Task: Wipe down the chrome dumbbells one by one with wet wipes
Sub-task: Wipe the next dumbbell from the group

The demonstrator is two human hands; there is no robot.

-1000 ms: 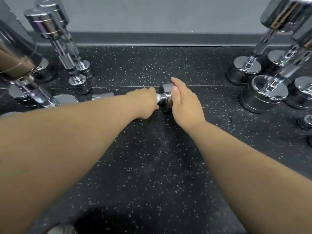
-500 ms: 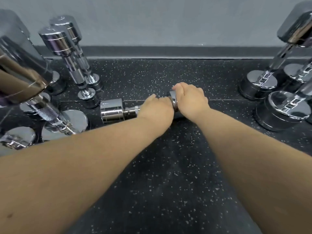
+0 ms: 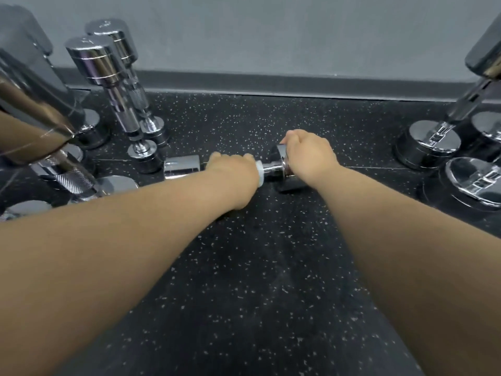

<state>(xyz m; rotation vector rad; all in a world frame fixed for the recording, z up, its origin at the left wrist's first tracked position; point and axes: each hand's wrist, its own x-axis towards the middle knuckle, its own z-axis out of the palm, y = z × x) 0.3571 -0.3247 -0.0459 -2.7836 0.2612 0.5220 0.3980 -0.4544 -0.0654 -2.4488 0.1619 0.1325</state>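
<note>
A chrome dumbbell [image 3: 272, 169] lay on its side on the speckled rubber floor [image 3: 257, 280], near the floor's far edge where it met the skirting [image 3: 271, 82], with upright dumbbells [image 3: 105, 74] toward the left edge and more toward the right. The left hand [image 3: 233, 173] was curled round the handle, a white wet wipe [image 3: 259, 173] showing at the side of the fist that faced the right head, so it gripped wipe and bar together. The right hand [image 3: 309, 156] was cupped over the right head, fingers bent round its rim, holding it. The step in hand looked to be wiping the handle. To do it well, the right hand should pin that head so the dumbbell cannot roll, while the left draws the wipe along the whole bar and twists round it, reaching the collars beside each head; the left head [image 3: 181, 166], touched by neither hand, would want its turn
</note>
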